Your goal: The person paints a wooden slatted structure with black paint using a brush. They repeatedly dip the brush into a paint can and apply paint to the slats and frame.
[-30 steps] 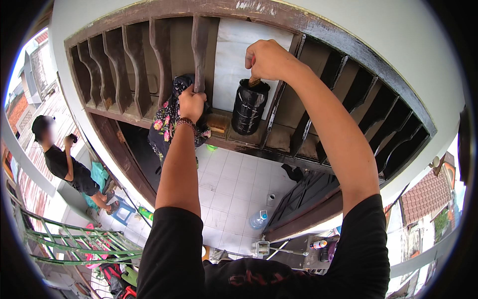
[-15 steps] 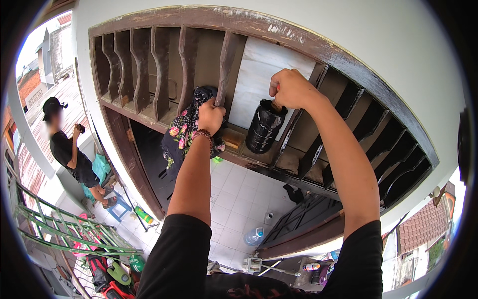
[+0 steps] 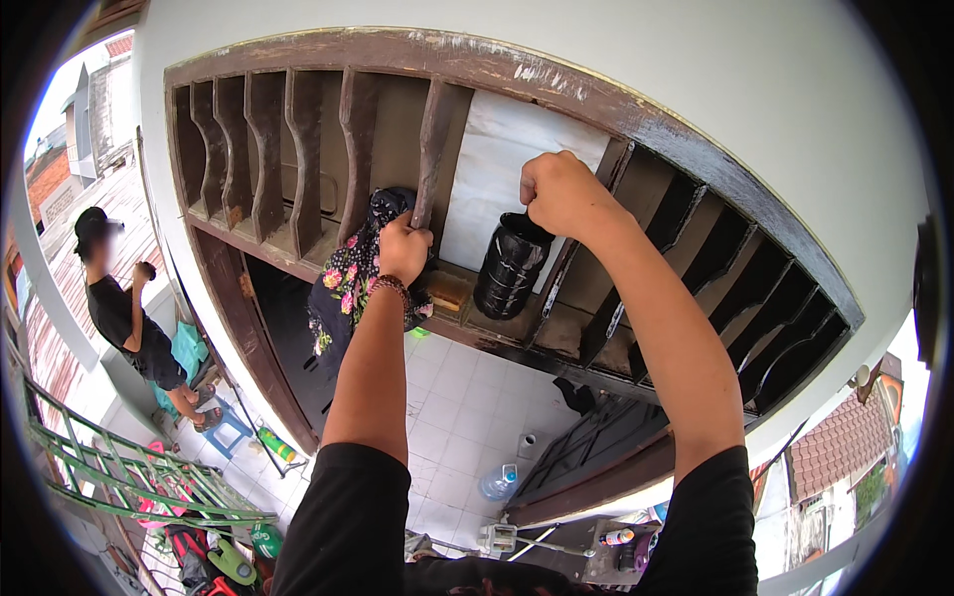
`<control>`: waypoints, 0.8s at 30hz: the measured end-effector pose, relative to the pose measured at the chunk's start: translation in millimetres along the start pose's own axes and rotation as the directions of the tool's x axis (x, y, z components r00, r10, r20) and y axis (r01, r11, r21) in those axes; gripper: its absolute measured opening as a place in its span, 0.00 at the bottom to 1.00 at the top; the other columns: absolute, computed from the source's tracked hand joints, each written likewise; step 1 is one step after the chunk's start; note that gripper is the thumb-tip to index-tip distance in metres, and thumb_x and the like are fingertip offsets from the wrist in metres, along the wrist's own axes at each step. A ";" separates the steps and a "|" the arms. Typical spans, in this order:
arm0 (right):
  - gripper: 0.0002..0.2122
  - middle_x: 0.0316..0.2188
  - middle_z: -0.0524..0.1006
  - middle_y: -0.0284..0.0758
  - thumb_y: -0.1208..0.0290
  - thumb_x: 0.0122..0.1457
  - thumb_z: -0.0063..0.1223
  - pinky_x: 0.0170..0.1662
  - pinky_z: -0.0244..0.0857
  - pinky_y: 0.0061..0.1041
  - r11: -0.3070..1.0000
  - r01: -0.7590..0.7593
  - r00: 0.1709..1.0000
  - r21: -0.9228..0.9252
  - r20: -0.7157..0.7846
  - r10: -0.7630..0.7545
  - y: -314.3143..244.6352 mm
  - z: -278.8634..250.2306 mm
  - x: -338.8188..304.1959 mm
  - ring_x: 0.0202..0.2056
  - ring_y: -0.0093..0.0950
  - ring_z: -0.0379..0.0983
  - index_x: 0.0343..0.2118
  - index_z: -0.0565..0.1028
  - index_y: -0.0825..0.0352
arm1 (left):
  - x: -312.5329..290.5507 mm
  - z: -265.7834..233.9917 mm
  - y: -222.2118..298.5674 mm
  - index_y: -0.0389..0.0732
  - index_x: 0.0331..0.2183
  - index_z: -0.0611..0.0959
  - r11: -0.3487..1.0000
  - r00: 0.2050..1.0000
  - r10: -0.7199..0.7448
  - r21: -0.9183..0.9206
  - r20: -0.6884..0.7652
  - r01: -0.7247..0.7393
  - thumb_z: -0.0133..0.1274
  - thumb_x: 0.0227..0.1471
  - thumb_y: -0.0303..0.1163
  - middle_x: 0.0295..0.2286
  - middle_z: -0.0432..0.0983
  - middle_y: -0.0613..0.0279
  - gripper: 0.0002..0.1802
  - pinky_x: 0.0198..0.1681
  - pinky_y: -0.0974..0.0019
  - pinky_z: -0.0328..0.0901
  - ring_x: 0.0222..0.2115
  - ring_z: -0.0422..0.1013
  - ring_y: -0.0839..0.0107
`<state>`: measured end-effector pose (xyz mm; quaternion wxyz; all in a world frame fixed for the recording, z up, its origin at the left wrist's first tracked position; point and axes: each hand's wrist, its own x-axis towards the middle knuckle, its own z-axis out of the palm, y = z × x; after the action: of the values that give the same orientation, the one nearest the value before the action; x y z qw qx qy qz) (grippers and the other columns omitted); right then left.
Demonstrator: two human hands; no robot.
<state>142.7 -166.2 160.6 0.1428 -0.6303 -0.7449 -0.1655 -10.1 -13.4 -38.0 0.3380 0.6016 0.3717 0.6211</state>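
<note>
My left hand [image 3: 404, 250] is closed around the lower end of a brown wooden slat [image 3: 433, 149] in the vent frame over the doorway. A dark cloth with pink flowers [image 3: 348, 283] hangs over the ledge beside that hand. On the ledge to the right stands a black, paint-smeared can [image 3: 512, 268], slightly tilted in view. Right above its open mouth is my right hand [image 3: 562, 194], fingers pinched together and pointing down. Whatever they hold is hidden. A small yellowish-brown block [image 3: 449, 291] lies on the ledge between the cloth and the can.
Black-painted slats [image 3: 686, 219] fill the frame's right side; unpainted brown ones [image 3: 260, 149] fill its left. A pale panel [image 3: 497, 149] backs the middle. Far below are a tiled floor [image 3: 447, 397] and a water bottle [image 3: 497, 484]. Another person [image 3: 119, 308] stands at left near a green metal rack [image 3: 129, 467].
The whole scene has shifted slightly left in view. My right hand has risen a little relative to the can's mouth. My left hand keeps its hold on the slat.
</note>
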 end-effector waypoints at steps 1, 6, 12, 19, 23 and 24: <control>0.08 0.28 0.81 0.46 0.85 0.42 0.52 0.40 0.73 0.35 1.000 0.012 1.000 0.006 -0.023 -0.012 1.4 1.9 -2.2 0.34 0.42 0.78 0.26 0.80 0.71 | -0.9 1.4 1.6 0.31 0.38 0.83 1.000 1.000 -0.003 -0.003 0.006 0.003 0.52 0.40 0.26 0.22 0.79 0.46 0.20 0.36 0.61 0.69 0.27 0.77 0.57; 0.08 0.25 0.79 0.45 0.84 0.43 0.53 0.36 0.72 0.34 0.999 -0.008 1.000 0.034 -0.018 0.008 -5.3 -16.7 -7.5 0.31 0.39 0.78 0.27 0.81 0.72 | 3.3 -0.6 0.0 0.31 0.36 0.83 1.000 1.000 -0.013 0.027 0.008 0.013 0.52 0.38 0.26 0.23 0.80 0.44 0.18 0.35 0.60 0.69 0.28 0.78 0.53; 0.05 0.24 0.79 0.44 0.83 0.43 0.55 0.35 0.71 0.34 0.996 0.027 0.998 0.082 0.054 -0.031 -7.7 -8.4 -3.4 0.30 0.37 0.77 0.25 0.80 0.72 | 2.0 -3.7 2.9 0.31 0.38 0.83 0.999 0.999 -0.037 0.032 0.019 0.037 0.53 0.39 0.27 0.26 0.80 0.43 0.20 0.39 0.60 0.69 0.31 0.79 0.52; 0.04 0.25 0.79 0.44 0.82 0.42 0.56 0.35 0.71 0.35 0.999 0.036 0.998 -0.015 -0.050 -0.037 4.6 -7.0 -6.0 0.29 0.39 0.76 0.24 0.79 0.72 | 2.4 -1.6 -0.3 0.31 0.39 0.83 0.999 0.999 -0.034 0.021 0.025 0.034 0.53 0.39 0.27 0.26 0.81 0.43 0.21 0.39 0.61 0.69 0.31 0.79 0.53; 0.05 0.25 0.79 0.44 0.81 0.42 0.58 0.35 0.71 0.35 0.999 0.020 0.997 0.041 -0.080 -0.016 -2.6 -22.4 -18.0 0.29 0.38 0.76 0.26 0.79 0.71 | 2.4 -0.4 -0.7 0.30 0.39 0.83 0.998 0.998 -0.058 0.016 0.027 0.057 0.53 0.39 0.27 0.26 0.81 0.44 0.21 0.39 0.61 0.70 0.30 0.79 0.54; 0.05 0.25 0.79 0.44 0.80 0.43 0.58 0.35 0.71 0.35 0.997 -0.034 0.999 0.067 -0.038 0.036 -8.7 -27.6 -19.1 0.29 0.38 0.76 0.26 0.79 0.71 | 3.7 -1.4 1.0 0.30 0.39 0.83 0.998 0.998 -0.058 0.017 0.024 0.057 0.53 0.40 0.27 0.26 0.81 0.44 0.21 0.39 0.61 0.70 0.30 0.79 0.55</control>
<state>137.3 -196.3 177.0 0.1812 -0.6348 -0.7360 -0.1503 -11.7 -10.8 -35.3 0.3553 0.6009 0.3898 0.6006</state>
